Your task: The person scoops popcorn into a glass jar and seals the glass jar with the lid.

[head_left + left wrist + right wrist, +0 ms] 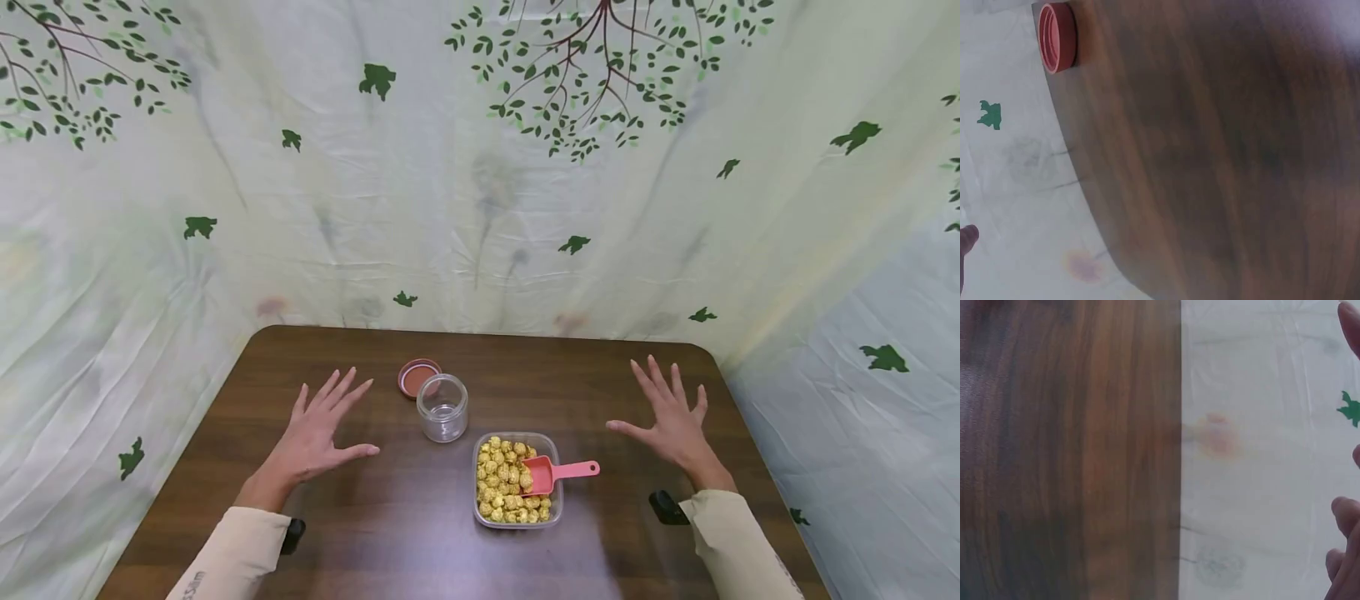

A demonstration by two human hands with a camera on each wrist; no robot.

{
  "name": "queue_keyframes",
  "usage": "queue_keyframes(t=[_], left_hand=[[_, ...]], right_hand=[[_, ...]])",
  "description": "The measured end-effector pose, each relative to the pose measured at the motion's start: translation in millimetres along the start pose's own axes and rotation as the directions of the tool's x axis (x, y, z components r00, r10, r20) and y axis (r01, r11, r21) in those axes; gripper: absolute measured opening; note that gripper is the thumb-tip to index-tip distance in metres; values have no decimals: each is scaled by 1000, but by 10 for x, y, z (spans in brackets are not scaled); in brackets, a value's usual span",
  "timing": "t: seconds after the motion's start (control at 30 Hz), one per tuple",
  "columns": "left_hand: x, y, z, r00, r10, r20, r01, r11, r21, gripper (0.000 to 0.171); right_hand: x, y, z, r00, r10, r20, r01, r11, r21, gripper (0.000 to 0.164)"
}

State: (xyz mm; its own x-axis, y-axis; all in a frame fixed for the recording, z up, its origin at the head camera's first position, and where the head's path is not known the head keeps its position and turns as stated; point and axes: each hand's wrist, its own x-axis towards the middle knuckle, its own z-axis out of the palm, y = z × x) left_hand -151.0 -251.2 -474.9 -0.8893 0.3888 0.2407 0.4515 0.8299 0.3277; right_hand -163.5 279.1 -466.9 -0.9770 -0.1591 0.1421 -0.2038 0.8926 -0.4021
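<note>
My left hand [318,442] is held over the left side of the table with its fingers spread, holding nothing. On the right, my right hand [671,423] is likewise spread wide with nothing in it. Between them stands a clear glass jar [442,417], upright and without a lid. Behind it lies a red lid [414,379], which the left wrist view shows with its inner side up. Nearer the front is a clear plastic container [557,510] of golden popcorn [501,479]. A pink scoop [551,473] rests on the popcorn, its handle pointing right over the rim.
The brown wooden table [360,542] has rounded far corners. A pale cloth [465,208] printed with leaves and branches hangs behind and beside it. Black straps with small devices [667,507] sit at both wrists, below beige sleeves.
</note>
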Motion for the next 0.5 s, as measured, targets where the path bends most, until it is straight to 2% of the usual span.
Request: queue_keyframes(t=[0.3, 0.5], left_hand=[[-96, 86, 193, 995, 72, -70, -79, 991, -107, 94], [-149, 144, 330, 990, 90, -104, -106, 982, -159, 96]], right_hand=[[-73, 50, 111, 1000, -15, 24, 13, 996, 84, 108], [-123, 64, 220, 998, -57, 9, 55, 990, 126, 109]])
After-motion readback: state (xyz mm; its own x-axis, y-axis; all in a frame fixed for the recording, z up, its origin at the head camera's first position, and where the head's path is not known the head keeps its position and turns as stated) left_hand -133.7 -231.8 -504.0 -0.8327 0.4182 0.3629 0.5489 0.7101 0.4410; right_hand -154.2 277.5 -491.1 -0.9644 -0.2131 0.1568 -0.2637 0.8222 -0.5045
